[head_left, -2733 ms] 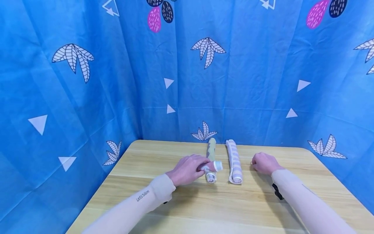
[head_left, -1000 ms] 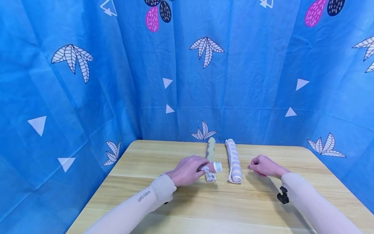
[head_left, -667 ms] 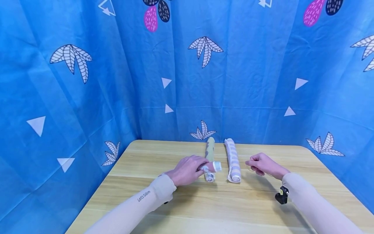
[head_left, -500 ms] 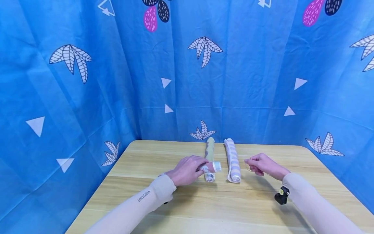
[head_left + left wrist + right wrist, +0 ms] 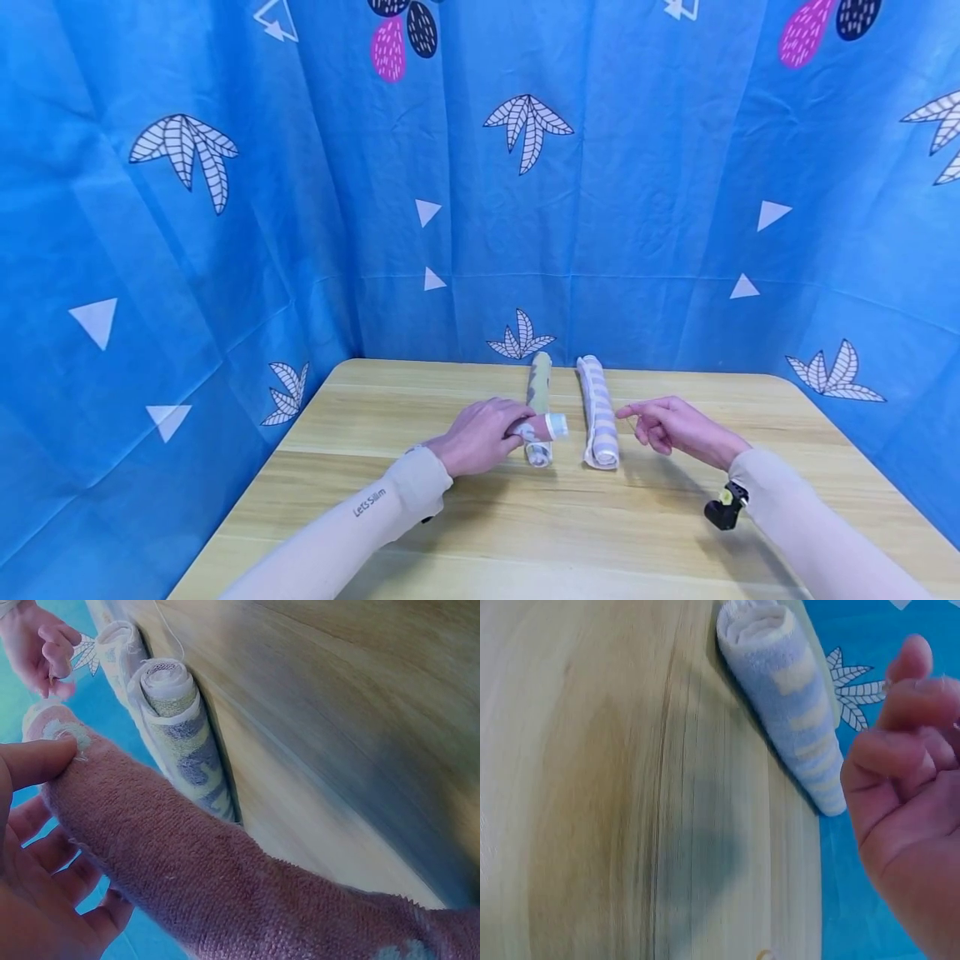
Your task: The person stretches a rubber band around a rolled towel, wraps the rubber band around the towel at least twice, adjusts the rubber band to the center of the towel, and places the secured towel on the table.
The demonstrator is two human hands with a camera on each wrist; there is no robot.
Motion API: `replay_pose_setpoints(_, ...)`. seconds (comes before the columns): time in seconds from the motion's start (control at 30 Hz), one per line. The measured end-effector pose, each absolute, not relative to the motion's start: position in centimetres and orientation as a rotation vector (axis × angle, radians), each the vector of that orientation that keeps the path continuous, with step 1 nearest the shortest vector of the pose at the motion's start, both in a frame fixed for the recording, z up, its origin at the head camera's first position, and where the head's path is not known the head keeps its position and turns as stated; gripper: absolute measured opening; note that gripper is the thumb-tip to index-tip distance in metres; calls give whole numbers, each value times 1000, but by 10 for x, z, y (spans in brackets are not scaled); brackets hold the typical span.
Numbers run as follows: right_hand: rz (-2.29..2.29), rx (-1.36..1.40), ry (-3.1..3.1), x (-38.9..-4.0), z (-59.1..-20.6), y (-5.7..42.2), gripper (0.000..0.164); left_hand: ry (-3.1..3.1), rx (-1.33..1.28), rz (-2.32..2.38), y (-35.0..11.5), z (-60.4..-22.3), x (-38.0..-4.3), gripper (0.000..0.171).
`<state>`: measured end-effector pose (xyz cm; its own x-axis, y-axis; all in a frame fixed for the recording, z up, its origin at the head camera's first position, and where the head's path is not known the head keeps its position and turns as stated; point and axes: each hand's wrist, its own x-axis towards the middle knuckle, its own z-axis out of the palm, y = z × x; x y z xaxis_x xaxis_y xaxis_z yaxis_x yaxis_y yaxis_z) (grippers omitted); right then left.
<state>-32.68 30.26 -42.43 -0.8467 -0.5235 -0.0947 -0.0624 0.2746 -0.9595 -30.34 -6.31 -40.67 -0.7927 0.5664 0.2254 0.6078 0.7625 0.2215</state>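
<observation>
My left hand (image 5: 480, 437) grips a rolled reddish-pink towel (image 5: 538, 429) with a pale blue-white end. In the left wrist view the roll runs long past the thumb, its surface fuzzy terry. To the right, my right hand (image 5: 681, 427) hovers with its index finger stretched out and the other fingers curled, a thin yellowish rubber band (image 5: 632, 424) strung at the fingers. Nearest to that hand lies a rolled lilac-and-cream striped towel (image 5: 600, 417). A rolled green-and-grey towel (image 5: 538, 387) lies left of it, partly hidden behind the pink roll.
The light wooden table (image 5: 570, 533) ends at the back against a blue patterned curtain (image 5: 637, 208), which also hangs along both sides. A small yellowish ring (image 5: 766, 955) shows at the bottom of the right wrist view. A black wrist device (image 5: 726, 506) hangs under the right sleeve.
My right hand has lifted from the table and moved left toward the striped towel, its index finger now extending. My left hand keeps its grip on the pink towel with hardly any movement.
</observation>
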Motion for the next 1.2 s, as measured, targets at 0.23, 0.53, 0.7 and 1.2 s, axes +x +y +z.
replay_pose_setpoints(0.23, -1578, -565, 2221, -317, -420, 294, 46, -2799, -952, -444, -63, -406, -302, 37)
replay_pose_setpoints(0.53, -1518, -602, 2410, -306, -417, 275, 52, -2803, -962, -441, -63, -405, -300, 36)
replay_pose_setpoints(0.7, -1420, -603, 2515, -301, -415, 261, 54, -2802, -969, -446, -62, -404, -298, 37)
replay_pose_setpoints(1.2, -1296, -757, 2733, -283, -418, 223, 81, -2759, -992, -514, -62, -402, -295, 41)
